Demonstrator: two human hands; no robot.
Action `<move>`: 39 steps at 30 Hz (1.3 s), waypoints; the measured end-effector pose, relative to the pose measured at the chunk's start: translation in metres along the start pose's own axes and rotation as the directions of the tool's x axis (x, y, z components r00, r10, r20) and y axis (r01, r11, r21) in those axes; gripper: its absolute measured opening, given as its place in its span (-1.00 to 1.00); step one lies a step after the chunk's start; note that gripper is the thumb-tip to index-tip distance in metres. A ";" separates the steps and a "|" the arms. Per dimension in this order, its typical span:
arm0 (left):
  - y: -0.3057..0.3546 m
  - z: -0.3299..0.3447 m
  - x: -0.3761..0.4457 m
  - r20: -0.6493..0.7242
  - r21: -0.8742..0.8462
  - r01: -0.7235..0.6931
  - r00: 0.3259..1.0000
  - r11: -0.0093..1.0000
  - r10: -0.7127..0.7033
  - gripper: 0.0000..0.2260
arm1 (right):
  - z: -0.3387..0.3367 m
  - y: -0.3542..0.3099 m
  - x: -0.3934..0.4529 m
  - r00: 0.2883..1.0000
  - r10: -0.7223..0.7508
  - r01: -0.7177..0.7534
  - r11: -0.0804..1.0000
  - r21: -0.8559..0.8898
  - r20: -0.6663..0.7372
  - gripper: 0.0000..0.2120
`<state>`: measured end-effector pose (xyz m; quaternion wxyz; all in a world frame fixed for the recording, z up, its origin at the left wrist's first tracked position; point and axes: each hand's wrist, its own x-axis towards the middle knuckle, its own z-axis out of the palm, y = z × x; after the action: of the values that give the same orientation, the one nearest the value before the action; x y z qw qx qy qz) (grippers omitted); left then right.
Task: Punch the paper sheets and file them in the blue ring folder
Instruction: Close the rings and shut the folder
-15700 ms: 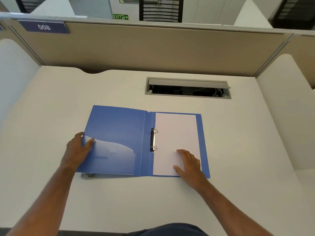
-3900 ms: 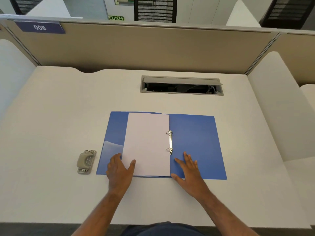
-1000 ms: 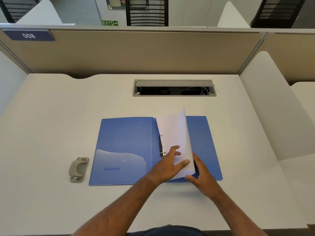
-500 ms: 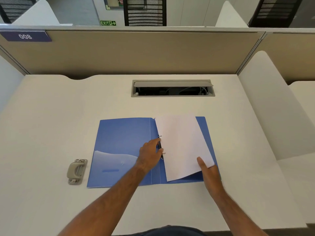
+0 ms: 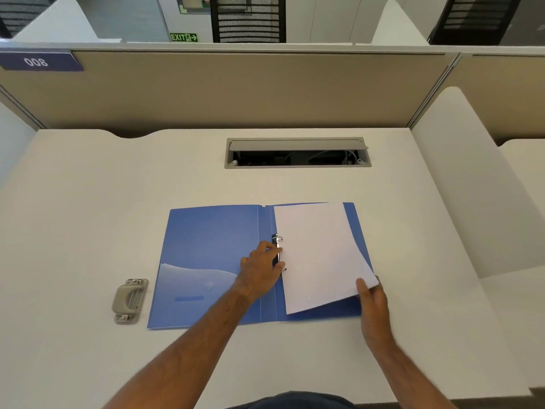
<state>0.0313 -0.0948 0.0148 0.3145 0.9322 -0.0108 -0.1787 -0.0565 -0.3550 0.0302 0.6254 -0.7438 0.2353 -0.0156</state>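
Here, on the desk [image 5: 88, 202], the folder [image 5: 206, 246] lies open at centre with the sheets [image 5: 318, 255] on its three-o'clock half, their near corner pinched by the right hand [image 5: 373, 302], the left hand [image 5: 261, 268] gripping the rings [image 5: 277, 240], and the punch [image 5: 129, 301] lying free at nine o'clock.

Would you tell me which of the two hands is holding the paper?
The right hand, pinching the near right corner of the paper sheets. The left hand rests at the ring mechanism instead.
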 end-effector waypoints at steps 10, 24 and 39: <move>-0.028 -0.028 0.001 -0.039 0.094 -0.133 0.990 0.987 0.137 -0.25 | 0.000 0.015 0.028 0.920 -0.381 0.375 0.785 -0.493 0.093 -0.82; -0.012 -0.017 0.024 0.156 0.260 -0.167 0.979 0.951 0.129 0.20 | 0.086 0.003 0.039 0.739 -0.020 0.630 0.376 -0.680 0.673 0.07; -0.020 -0.024 0.025 0.123 0.156 -0.216 0.972 0.964 0.198 0.14 | 0.085 0.011 0.046 0.741 -0.015 0.615 0.418 -0.669 0.671 -0.46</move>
<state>0.0610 -0.0683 0.0122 0.2505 0.9384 -0.1401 -0.1924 0.0073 -0.2948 -0.0106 0.1868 -0.9505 -0.1429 0.2031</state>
